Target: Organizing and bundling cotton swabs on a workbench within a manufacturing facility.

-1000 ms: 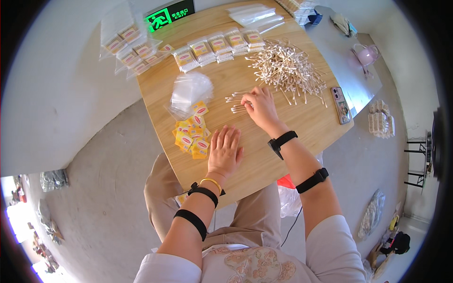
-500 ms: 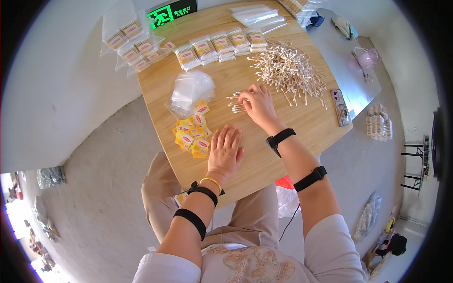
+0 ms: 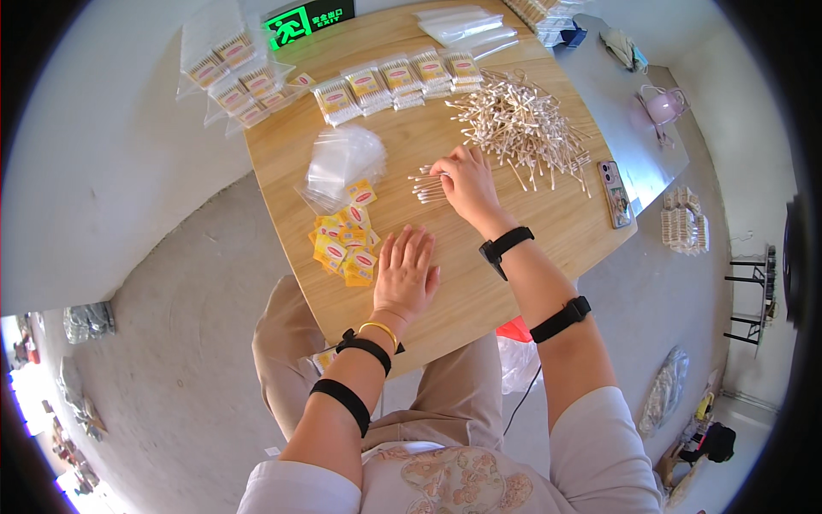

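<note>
My left hand lies flat on the wooden table with its fingers stretched out, holding nothing. Just left of it is a loose heap of yellow printed cards. My right hand is bent over a small row of cotton swabs, its thumb and fingers closed on swabs there; the fingers hide their right ends. Beyond that hand rises a big loose pile of cotton swabs. Clear plastic bags are stacked behind the cards.
Filled swab packs stand in a row toward the back. More packs in clear bags sit at the far left beside a green lit sign. Clear sleeves lie at the far edge, a phone at the right edge.
My right hand stays at the row of swabs, its fingers slightly shifted. My left hand has not visibly moved on the table. The whole view has slid a little.
</note>
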Tool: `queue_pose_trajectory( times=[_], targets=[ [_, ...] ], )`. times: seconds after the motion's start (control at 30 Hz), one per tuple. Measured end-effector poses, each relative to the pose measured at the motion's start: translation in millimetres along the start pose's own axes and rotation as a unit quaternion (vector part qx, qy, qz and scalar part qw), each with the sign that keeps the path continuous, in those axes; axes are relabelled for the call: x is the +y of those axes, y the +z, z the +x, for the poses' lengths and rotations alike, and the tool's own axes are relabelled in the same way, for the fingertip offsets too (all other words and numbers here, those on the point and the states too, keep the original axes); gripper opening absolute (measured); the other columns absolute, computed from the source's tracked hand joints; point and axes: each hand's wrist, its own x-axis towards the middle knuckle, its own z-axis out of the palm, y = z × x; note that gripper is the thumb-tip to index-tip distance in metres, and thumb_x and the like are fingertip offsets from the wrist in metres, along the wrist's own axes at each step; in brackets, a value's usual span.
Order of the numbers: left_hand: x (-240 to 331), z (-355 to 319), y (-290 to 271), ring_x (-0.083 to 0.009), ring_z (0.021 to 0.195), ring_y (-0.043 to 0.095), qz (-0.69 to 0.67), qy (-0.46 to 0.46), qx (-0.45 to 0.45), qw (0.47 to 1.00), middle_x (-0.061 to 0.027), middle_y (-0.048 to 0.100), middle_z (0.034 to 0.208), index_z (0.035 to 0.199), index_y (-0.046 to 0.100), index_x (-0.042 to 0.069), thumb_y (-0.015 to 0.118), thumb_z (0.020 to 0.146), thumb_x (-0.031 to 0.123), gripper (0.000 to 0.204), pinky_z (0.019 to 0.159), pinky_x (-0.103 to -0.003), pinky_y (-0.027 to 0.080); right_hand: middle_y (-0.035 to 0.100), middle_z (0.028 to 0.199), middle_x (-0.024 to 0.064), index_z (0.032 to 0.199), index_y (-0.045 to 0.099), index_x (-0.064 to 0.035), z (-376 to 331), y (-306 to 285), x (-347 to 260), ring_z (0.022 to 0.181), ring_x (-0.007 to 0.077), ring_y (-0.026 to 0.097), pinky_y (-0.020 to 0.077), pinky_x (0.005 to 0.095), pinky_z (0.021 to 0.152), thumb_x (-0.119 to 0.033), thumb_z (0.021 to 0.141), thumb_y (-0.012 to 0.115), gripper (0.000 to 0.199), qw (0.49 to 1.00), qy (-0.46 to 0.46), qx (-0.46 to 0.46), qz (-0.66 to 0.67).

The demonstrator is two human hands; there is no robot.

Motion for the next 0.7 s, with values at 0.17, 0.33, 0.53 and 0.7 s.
queue_pose_trajectory(
  times=[0.17,0.33,0.53,0.7],
  targets=[
    [0.0,0.7,-0.3,-0.0307,0.138,0.034,-0.004,0.001,-0.002,1.0,-0.0103,0.042,0.144,0.139,0.045,0.008,0.059,0.088,0.029,0.057,0.117,-0.05,0.025,0.056,0.096,0.0038,0.09,0.07,-0.0177,-2.8,-2.0,1.7,0.1,0.0273,0.052,0.0427,0.0424,0.089,-0.006,0.081,0.066,0.016,1.0,0.005,-0.016,0.003],
    [2.3,2.1,-2.3,-0.0307,0.138,0.034,-0.003,0.003,-0.006,1.0,-0.0105,0.042,0.143,0.138,0.045,0.008,0.06,0.088,0.028,0.057,0.117,-0.05,0.025,0.057,0.096,0.004,0.094,0.069,-0.0176,1.8,-1.3,7.7,0.1,0.0276,0.052,0.0427,0.0431,0.089,-0.005,0.081,0.065,0.018,1.0,0.012,0.02,0.015],
    [1.5,1.2,-4.8,-0.0303,0.138,0.034,-0.009,-0.001,-0.007,1.0,-0.0103,0.042,0.143,0.138,0.046,0.008,0.059,0.088,0.028,0.056,0.117,-0.05,0.024,0.058,0.096,0.0044,0.096,0.07,-0.0184,1.7,-0.5,5.5,0.101,0.0277,0.053,0.0426,0.0431,0.09,-0.006,0.082,0.064,0.019,1.0,0.004,-0.01,0.006],
    [3.3,2.0,-4.5,-0.0299,0.138,0.034,-0.007,-0.002,-0.008,1.0,-0.01,0.043,0.143,0.136,0.047,0.008,0.06,0.088,0.028,0.054,0.117,-0.05,0.025,0.059,0.099,0.0047,0.1,0.071,-0.0177,2.3,-2.2,8.3,0.103,0.0273,0.053,0.0426,0.0428,0.09,-0.005,0.082,0.063,0.024,1.0,0.012,0.012,-0.003]
  ],
)
